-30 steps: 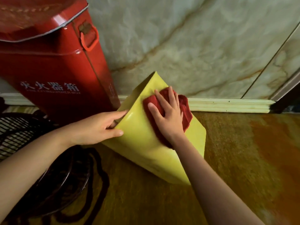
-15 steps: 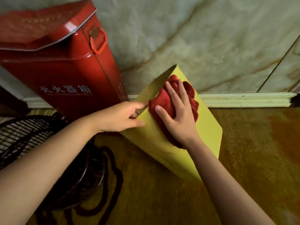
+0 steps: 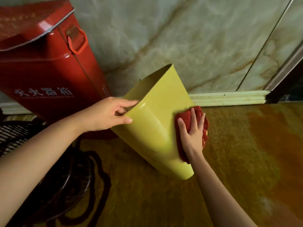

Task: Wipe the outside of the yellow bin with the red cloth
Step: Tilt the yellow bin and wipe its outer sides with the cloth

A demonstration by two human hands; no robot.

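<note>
The yellow bin [image 3: 152,128] stands tilted on the floor in the middle of the view, its open top leaning toward the wall and to the left. My left hand [image 3: 108,115] grips its rim at the near left corner, thumb outside and fingers inside. My right hand [image 3: 191,135] lies flat on the bunched red cloth [image 3: 188,118], pressing it against the lower right side of the bin. Part of the cloth is hidden under my palm.
A tall red metal box [image 3: 45,68] with white lettering and a side handle stands just left of the bin against the marble wall [image 3: 196,38]. A black fan grille [image 3: 16,133] and dark cable [image 3: 98,169] lie at lower left. Brown floor [image 3: 246,153] spreads to the right.
My right hand has slid the red cloth from the bin's upper edge down to its lower right side. My left hand keeps hold of the rim, and the view has shifted slightly.
</note>
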